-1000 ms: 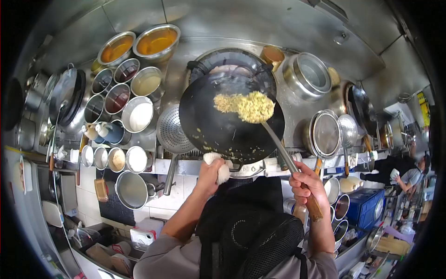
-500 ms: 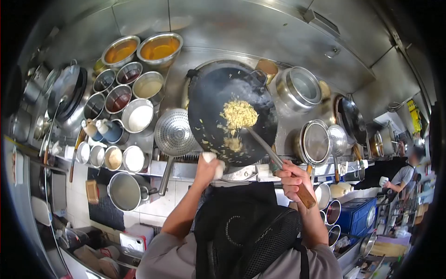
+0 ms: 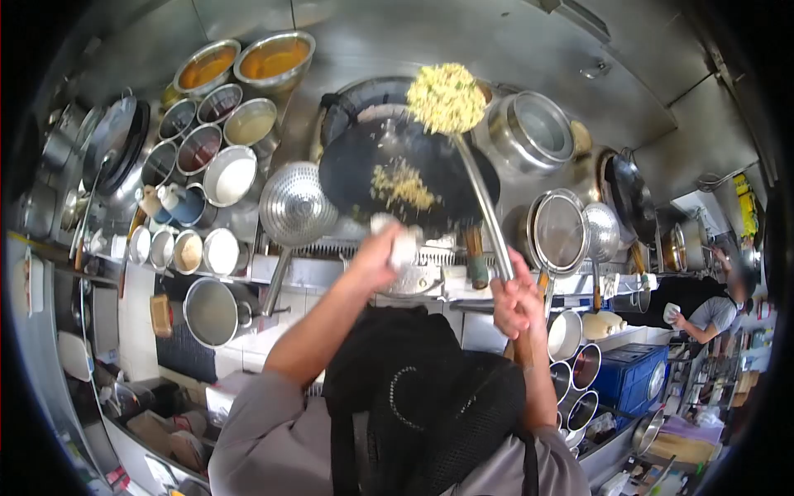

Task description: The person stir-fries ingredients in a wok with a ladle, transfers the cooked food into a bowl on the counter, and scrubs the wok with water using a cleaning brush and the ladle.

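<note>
My left hand (image 3: 379,258) is closed around a folded white cloth (image 3: 403,250) at the near rim of the black wok (image 3: 347,169). The wok is tilted on the burner. Small yellow bits of food (image 3: 401,186), which look like fried rice, lie in its middle. My right hand (image 3: 519,299) grips the long handle of a metal ladle (image 3: 482,194). A heaped mound of the yellow food with green flecks (image 3: 447,97) hides the ladle's bowl, which is raised above the wok's far right side.
On the left stand a perforated strainer (image 3: 298,205), several sauce pots (image 3: 200,149) and two bowls of orange liquid (image 3: 275,62). To the right are a large metal pot (image 3: 531,136) and a mesh strainer (image 3: 561,231). Another person (image 3: 703,306) stands far right.
My right hand has raised the ladle, now heaped with food, up and away from the wok's middle. The wok has tipped, and less food lies in it. My left hand still grips the cloth.
</note>
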A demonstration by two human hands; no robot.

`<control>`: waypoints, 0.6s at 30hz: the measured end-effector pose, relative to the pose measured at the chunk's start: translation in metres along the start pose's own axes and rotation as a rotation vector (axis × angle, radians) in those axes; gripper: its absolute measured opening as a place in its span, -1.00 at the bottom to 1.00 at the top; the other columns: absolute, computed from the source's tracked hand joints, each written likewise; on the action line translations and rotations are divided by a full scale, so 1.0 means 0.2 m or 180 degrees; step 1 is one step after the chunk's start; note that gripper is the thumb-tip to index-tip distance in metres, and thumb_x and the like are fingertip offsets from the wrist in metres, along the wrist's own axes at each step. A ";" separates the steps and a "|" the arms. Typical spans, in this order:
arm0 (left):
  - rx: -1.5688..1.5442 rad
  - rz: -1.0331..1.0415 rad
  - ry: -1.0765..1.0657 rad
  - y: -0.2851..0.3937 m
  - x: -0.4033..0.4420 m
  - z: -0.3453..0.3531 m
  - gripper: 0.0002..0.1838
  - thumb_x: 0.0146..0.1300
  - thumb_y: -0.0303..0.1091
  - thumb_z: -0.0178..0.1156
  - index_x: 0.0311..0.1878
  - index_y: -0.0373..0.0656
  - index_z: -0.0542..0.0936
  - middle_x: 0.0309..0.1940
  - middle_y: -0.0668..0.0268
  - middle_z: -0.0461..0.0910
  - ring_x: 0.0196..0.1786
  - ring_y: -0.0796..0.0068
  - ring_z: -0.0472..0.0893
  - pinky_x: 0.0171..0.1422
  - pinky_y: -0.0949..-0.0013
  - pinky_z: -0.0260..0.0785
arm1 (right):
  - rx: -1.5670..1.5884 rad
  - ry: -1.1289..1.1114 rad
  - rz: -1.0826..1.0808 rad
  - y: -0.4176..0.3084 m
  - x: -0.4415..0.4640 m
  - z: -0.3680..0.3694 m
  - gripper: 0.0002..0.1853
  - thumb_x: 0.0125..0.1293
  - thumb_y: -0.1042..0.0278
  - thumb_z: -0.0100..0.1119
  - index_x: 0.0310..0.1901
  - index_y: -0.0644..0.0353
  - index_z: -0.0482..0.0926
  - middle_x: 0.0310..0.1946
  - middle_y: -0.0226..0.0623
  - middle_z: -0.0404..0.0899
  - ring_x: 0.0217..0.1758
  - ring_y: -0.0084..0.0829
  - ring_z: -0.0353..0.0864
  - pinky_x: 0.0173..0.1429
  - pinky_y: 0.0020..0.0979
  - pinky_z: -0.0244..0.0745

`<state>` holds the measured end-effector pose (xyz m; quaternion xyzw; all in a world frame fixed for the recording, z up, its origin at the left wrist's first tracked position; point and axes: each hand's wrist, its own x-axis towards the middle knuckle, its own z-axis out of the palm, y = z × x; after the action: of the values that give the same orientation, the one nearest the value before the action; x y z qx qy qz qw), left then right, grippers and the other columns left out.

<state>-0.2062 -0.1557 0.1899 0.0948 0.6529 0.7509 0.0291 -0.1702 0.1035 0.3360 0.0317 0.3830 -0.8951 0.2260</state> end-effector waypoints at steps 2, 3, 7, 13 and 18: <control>-0.2274 -0.1674 0.0438 0.05 0.02 0.01 -0.87 0.40 -0.37 0.07 -0.06 -0.13 0.51 -0.21 0.27 0.65 -0.11 0.38 0.67 -0.10 0.27 0.59 | 0.0025 -0.0037 0.0066 -0.04 -0.01 -0.01 -0.43 0.43 0.40 0.09 0.43 -0.01 0.21 -0.54 -0.40 0.29 -0.85 -0.74 0.15 -0.87 -0.60 0.10; -0.3397 -0.2345 0.0607 0.12 0.13 0.00 -0.88 0.40 -0.34 0.08 -0.09 -0.13 0.51 -0.23 0.29 0.65 -0.13 0.37 0.67 -0.11 0.26 0.61 | -0.0121 -0.0088 0.0000 -0.08 0.01 -0.01 -0.43 0.43 0.40 0.09 0.43 0.01 0.20 -0.54 -0.40 0.29 -0.85 -0.74 0.15 -0.88 -0.60 0.11; -0.2940 -0.2385 0.1018 0.26 -0.05 0.11 -0.77 0.37 -0.38 0.09 0.07 -0.11 0.50 -0.14 0.18 0.65 -0.19 0.27 0.70 -0.07 0.18 0.64 | -0.0290 -0.0036 0.0185 -0.11 -0.01 -0.15 -0.41 0.40 0.42 0.09 0.43 0.03 0.19 -0.55 -0.41 0.28 -0.83 -0.74 0.15 -0.86 -0.61 0.13; -0.0426 -0.1275 0.1413 -0.10 -0.03 0.03 -0.57 0.24 -0.49 0.13 0.19 -0.27 0.37 -0.12 0.15 0.58 -0.18 0.39 0.65 -0.17 0.29 0.60 | -0.0519 0.0395 0.0781 -0.12 -0.01 -0.26 -0.53 0.40 0.43 0.11 0.31 -0.01 0.30 -0.52 -0.40 0.28 -0.81 -0.74 0.18 -0.83 -0.59 0.16; 0.1357 -0.0621 0.1305 -0.25 -0.19 -0.07 -0.27 0.13 -0.49 0.26 0.34 -0.32 0.14 0.03 -0.10 0.55 0.11 0.02 0.61 0.19 0.13 0.42 | -0.0434 0.0529 0.1172 -0.17 0.02 -0.20 -0.50 0.40 0.41 0.10 0.33 0.08 0.23 -0.50 -0.43 0.30 -0.78 -0.73 0.19 -0.79 -0.57 0.18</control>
<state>-0.1764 -0.1693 0.1350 -0.1177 0.7940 0.5942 -0.0518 -0.1930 0.1499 0.3298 0.1595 0.4478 -0.8051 0.3549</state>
